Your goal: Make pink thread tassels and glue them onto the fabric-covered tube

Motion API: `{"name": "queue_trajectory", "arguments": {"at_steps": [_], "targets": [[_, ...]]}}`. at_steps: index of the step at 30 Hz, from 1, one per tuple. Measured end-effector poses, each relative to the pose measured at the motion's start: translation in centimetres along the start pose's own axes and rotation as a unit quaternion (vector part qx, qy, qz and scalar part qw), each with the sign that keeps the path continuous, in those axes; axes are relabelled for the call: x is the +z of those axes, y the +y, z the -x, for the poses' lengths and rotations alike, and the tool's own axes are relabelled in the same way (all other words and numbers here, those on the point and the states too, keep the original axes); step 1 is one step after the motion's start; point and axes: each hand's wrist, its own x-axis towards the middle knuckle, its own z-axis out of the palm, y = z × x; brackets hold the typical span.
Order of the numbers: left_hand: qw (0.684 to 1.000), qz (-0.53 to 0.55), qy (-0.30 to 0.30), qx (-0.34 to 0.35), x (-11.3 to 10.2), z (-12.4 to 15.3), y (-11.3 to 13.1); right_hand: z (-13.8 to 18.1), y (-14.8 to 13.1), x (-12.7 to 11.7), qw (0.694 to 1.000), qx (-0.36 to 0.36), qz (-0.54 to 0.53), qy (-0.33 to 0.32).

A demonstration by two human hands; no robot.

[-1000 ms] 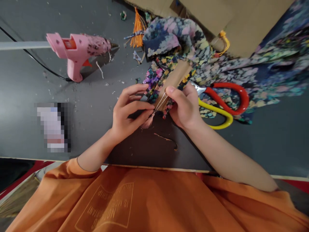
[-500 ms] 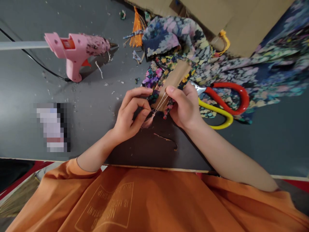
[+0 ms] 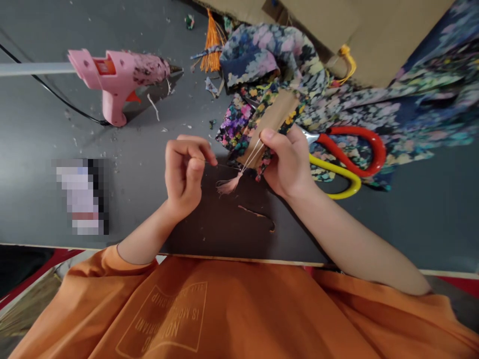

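My right hand [image 3: 291, 162] grips a brown cardboard strip [image 3: 272, 113] edged with dark floral fabric. Its thumb presses the pale cord loop of a pink tassel [image 3: 230, 184] against the strip, and the tassel's fringe hangs off the lower end. To the left, my left hand [image 3: 184, 174] is closed in a pinch on a fine thread [image 3: 224, 165] stretched toward the tassel's neck. Scissors [image 3: 348, 158] with one red and one yellow handle lie beside my right hand, their blades partly hidden under the fabric and strip.
A pink glue gun [image 3: 119, 77] lies at the upper left, its black cable [image 3: 71, 102] running off left. Floral cloth [image 3: 277, 55], an orange tassel [image 3: 212, 47] and cardboard [image 3: 374, 35] fill the back. A blurred-out object [image 3: 80, 197] sits at left. Scraps dot the grey table [image 3: 142, 164].
My left hand has drawn away to the left from the tassel, pulling the thread out straight. The tassel's fringe is now uncovered. My right hand and the strip have barely moved.
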Motion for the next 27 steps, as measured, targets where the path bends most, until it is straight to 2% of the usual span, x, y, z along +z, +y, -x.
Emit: {"name": "queue_trajectory", "arguments": {"at_steps": [2,8,15,17,20,22,24,27], "targets": [[0.999,0.031,0.024,-0.029,-0.1,-0.1,0.0,-0.1,-0.1,0.0,1.0,0.002,-0.013,0.007],[0.995,0.067,0.034,-0.067,-0.5,-0.7,0.0,-0.3,-0.3,-0.3,0.999,-0.012,-0.027,0.04],[0.98,0.11,0.138,-0.094,-1.0,-1.7,-0.3,-0.4,-0.7,-0.4,0.999,0.024,-0.005,0.025],[0.975,0.152,0.104,-0.124,-1.2,-2.0,-0.2,-0.4,-0.8,-0.3,0.999,0.023,-0.006,0.034],[0.949,0.227,-0.053,-0.211,-1.3,-1.9,0.2,-0.4,-0.7,-0.2,0.998,0.019,-0.014,0.059],[0.931,0.242,-0.135,-0.236,-1.2,-1.5,0.4,-0.4,-0.5,-0.1,0.999,0.009,-0.01,0.047],[0.951,0.186,-0.153,-0.193,-1.0,-1.0,0.5,-0.3,-0.3,-0.1,1.0,-0.01,-0.001,0.02],[0.988,0.044,-0.11,-0.1,-0.8,-0.3,0.4,-0.2,0.0,0.0,1.0,-0.028,-0.005,0.011]]}}
